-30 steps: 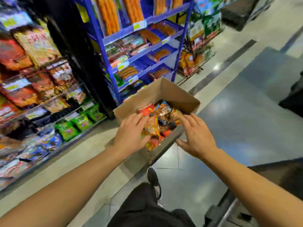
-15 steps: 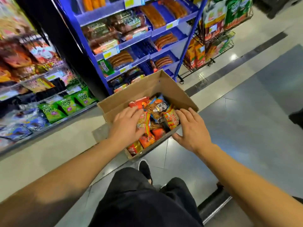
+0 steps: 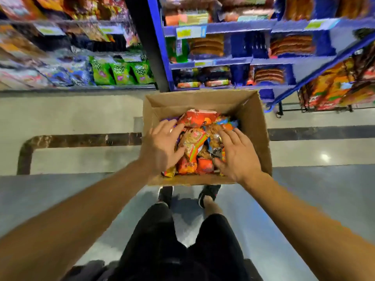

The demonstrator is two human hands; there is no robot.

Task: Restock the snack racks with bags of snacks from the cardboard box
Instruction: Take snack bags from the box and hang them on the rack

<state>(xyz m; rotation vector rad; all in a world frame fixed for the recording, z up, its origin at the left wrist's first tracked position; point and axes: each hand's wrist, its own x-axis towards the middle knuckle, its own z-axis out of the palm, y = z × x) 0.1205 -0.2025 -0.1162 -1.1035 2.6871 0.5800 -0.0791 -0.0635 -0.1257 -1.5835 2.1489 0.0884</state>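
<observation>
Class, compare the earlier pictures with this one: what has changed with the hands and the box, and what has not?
The view swung to face the cardboard box squarely. Both hands went deeper among the snack bags: left hand, right hand. Neither has lifted a bag. The box remains on the floor, still full.

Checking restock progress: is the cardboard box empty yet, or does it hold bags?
Not empty. The open cardboard box holds a pile of snack bags, with the left hand and right hand on them.
</observation>
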